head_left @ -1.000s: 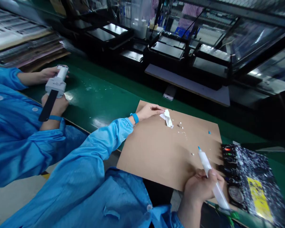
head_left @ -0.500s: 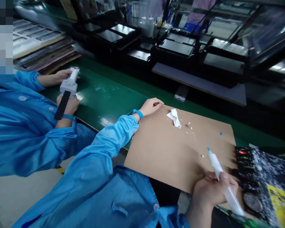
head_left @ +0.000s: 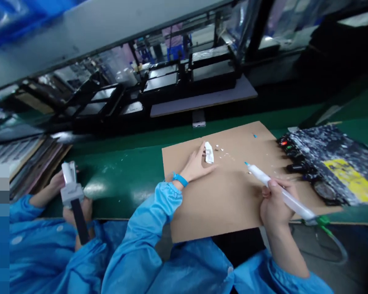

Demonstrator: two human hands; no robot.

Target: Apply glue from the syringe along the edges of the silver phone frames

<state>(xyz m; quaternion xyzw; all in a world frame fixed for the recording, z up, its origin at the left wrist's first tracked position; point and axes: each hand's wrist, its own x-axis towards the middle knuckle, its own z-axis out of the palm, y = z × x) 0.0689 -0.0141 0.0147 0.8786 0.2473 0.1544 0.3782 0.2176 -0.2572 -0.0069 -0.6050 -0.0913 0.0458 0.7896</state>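
My right hand (head_left: 276, 204) is wrapped around a white glue syringe (head_left: 260, 175), whose blue tip points up and left over the brown cardboard sheet (head_left: 199, 208). From the syringe's rear end a green fitting leads into a clear hose (head_left: 340, 243). My left hand (head_left: 195, 166), with a blue band at the wrist, is open on the cardboard, thumb and fingers apart. Its fingertips are at the left edge of a crumpled white tissue (head_left: 209, 153); whether they press on it I cannot tell. Small white crumbs (head_left: 221, 149) lie right of the tissue.
A speckled control box (head_left: 334, 163) with knobs and a yellow label stands at the right. A small blue cap (head_left: 255, 136) lies on the cardboard. At left, a co-worker's hands hold a grey-white device (head_left: 72, 194) over the green bench (head_left: 125, 175). Screen panels (head_left: 161, 81) stand behind.
My left hand has moved from the cardboard's far left corner to the tissue, its fingers spreading. My right hand still holds the syringe. The camera view has turned rightward.
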